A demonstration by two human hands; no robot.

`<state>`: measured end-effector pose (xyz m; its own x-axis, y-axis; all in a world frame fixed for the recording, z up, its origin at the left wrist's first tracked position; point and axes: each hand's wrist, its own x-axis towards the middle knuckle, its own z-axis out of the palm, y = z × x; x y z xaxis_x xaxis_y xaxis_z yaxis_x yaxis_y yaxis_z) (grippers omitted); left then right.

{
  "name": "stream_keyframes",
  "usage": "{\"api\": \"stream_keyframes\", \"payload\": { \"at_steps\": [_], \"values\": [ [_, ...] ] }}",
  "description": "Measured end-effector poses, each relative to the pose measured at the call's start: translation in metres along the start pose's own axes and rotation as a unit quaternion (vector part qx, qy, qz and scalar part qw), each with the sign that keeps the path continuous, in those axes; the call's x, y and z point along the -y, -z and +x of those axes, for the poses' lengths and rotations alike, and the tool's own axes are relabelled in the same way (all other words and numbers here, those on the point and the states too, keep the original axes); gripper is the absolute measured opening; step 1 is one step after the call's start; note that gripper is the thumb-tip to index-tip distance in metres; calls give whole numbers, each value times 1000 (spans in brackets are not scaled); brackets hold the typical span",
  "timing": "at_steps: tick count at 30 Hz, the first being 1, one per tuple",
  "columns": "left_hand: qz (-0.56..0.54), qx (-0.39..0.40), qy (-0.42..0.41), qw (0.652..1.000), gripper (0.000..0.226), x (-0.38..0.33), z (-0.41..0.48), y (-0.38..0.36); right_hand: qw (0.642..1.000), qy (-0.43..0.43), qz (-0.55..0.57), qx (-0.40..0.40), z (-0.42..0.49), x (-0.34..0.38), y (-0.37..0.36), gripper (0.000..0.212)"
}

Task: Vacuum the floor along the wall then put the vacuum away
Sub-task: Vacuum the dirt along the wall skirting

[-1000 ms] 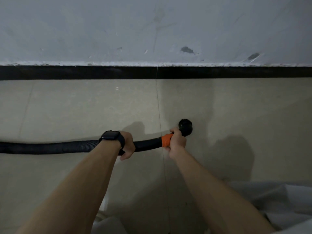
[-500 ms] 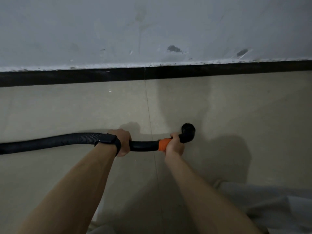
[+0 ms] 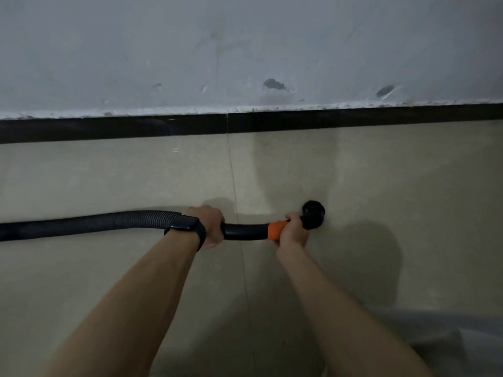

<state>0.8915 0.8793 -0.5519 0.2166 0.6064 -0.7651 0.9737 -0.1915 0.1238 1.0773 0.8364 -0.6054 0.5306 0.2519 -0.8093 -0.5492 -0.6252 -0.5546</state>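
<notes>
A black ribbed vacuum hose (image 3: pixel 89 223) runs in from the left edge, low over the beige tiled floor (image 3: pixel 381 172). My left hand (image 3: pixel 209 225), with a dark watch on its wrist, grips the hose where the ribbing ends. My right hand (image 3: pixel 292 231) grips the hose end at its orange band (image 3: pixel 275 231). Just past that hand the round black nozzle (image 3: pixel 313 217) points down at the floor, a short way out from the wall. The vacuum's body is out of view.
A black skirting strip (image 3: pixel 353 119) runs along the foot of a scuffed grey-white wall (image 3: pixel 245 50). A tile joint (image 3: pixel 234 180) crosses the floor between my hands. Light grey fabric (image 3: pixel 462 346) lies at the bottom right corner.
Both hands and the nozzle have shifted right along the floor relative to the tile joint. The hose left of my left hand has arched up a little. Both grips are unchanged.
</notes>
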Motion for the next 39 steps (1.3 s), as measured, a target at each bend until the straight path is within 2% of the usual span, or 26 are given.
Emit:
{"api": "stream_keyframes", "payload": {
  "at_steps": [4, 9, 12, 15, 20, 28, 32, 39],
  "values": [
    [-38, -12, 36, 999, 16, 14, -7, 5, 997, -14, -34, 64, -3, 14, -27, 29],
    [-99, -28, 93, 990, 33, 39, -24, 2, 990, -17, -70, 122, -16, 20, -68, 41],
    [-139, -63, 114, 982, 33, 54, -26, 4, 986, -27, -51, 158, -24, 21, -90, 42],
    [-164, -84, 125, 975, 31, 60, -22, 10, 979, -29, -38, 196, -33, 22, -106, 53],
    [-171, -88, 125, 973, 32, 51, -7, 15, 978, -2, -43, 205, -30, 27, -115, 58],
    [-143, -149, 143, 968, 27, 21, 24, 23, 973, 13, -45, 226, -13, 43, -122, 49],
    [-132, -160, 156, 966, 29, 16, 32, 20, 974, 1, -32, 224, -7, 41, -133, 27],
    [-161, -176, 121, 964, 25, 39, 37, 1, 967, -43, -73, 239, -2, 47, -157, 9]
  ]
}}
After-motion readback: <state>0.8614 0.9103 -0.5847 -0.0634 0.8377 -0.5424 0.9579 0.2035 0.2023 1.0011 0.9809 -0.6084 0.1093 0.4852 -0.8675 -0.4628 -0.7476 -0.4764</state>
